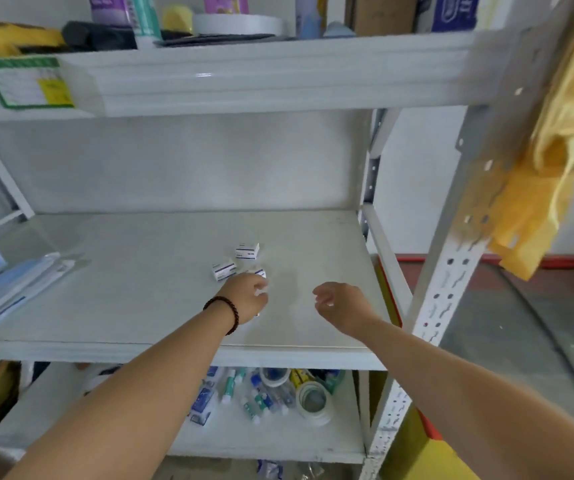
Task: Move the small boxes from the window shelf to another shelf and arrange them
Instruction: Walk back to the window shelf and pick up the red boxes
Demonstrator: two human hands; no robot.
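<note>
Both arms reach over the white shelf (140, 299). The left hand (244, 297) curls around a small box (260, 273) at its fingertips. Two more boxes (223, 269) (247, 251) lie just beyond it. The right hand (339, 303) hovers alongside, loosely curled, grasping nothing.

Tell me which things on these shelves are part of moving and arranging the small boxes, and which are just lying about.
Part of the job:
- small white boxes on the middle shelf
- left hand, at the nearest box
- right hand, empty

Just lying about:
- blue packets at the shelf's left end
- tape rolls and tubes below
- yellow cloth on the frame
</note>
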